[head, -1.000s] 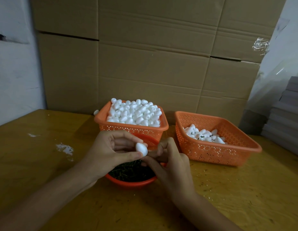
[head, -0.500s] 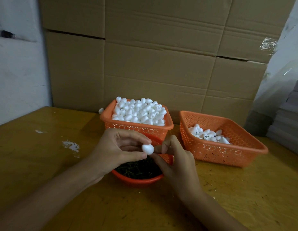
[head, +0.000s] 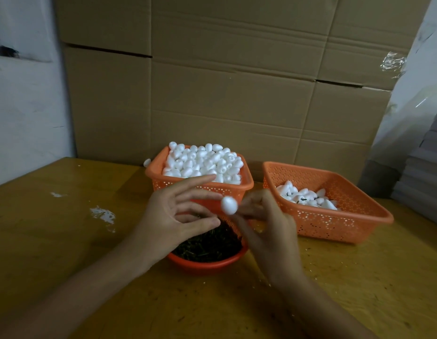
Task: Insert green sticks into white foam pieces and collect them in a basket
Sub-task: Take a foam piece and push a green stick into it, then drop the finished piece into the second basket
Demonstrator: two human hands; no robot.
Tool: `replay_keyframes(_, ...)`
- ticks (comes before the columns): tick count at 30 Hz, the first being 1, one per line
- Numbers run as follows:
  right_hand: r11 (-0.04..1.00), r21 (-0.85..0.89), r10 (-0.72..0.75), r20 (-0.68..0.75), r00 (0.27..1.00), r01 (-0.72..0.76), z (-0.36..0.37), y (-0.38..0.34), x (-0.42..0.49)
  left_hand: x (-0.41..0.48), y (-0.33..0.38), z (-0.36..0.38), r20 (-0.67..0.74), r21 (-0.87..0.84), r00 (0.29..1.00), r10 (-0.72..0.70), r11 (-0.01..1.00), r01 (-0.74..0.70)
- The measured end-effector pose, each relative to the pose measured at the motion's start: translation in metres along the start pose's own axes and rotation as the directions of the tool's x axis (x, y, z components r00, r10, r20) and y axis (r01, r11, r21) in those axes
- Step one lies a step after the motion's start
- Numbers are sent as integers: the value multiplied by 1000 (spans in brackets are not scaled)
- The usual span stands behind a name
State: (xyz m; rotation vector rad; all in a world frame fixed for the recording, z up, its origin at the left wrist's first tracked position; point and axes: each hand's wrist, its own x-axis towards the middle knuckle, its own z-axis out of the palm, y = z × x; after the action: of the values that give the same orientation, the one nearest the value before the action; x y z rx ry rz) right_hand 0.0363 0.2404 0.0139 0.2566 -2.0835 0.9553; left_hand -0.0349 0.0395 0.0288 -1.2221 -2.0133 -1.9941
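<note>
Right hand (head: 266, 231) pinches 1 foam piece (head: 229, 205); left hand (head: 178, 216) spread, empty. Risk: loose pinch drops it short of the right basket (head: 334, 226).

Stacked cardboard boxes (head: 227, 94) fill the frame's centre. White wall (head: 24, 113) upper left (scuffed). Yellow-brown wooden tabletop (head: 65, 241) across the bottom, white flecks at left. Grey stacked sheets (head: 425, 172) at right edge. Dim light.

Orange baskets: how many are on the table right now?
2. One basket heaped with white foam pieces stands behind the hands; the other basket, partly filled, sits right of it. The round red bowl isn't counted.
</note>
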Motion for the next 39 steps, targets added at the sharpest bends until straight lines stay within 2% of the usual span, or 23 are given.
replay_keyframes(2, 999, -9, 45, -148, 988, -47, -14, 6, 11, -1, 0, 3, -8, 60, 1000, 6, 998, -6)
replay_keyframes(4, 995, -58, 67, -272, 960, -86, -32, 15, 22, -4, -2, 5, 50, 204, 998, 33, 978, -43)
replay_keyframes(7, 971, -185, 72, -370, 926, -149, -56, 35, 32, -10, -2, 8, 227, 461, 969, 96, 866, -193)
replay_keyframes(10, 917, -336, 61, -410, 910, -214, -73, 56, 33, -14, -1, 12, 364, 580, 924, 114, 749, -321)
replay_keyframes(13, 853, -438, 95, -404, 910, -284, -83, 70, 34, -13, 1, 11, 389, 598, 915, 103, 727, -336)
replay_keyframes(19, 790, -504, 172, -364, 916, -349, -92, 81, 31, -14, 4, 10, 418, 633, 906, 65, 695, -342)
replay_keyframes(39, 797, -465, 175, -433, 884, -386, -92, 77, 32, -14, 10, 10, 450, 660, 893, -9, 677, -326)
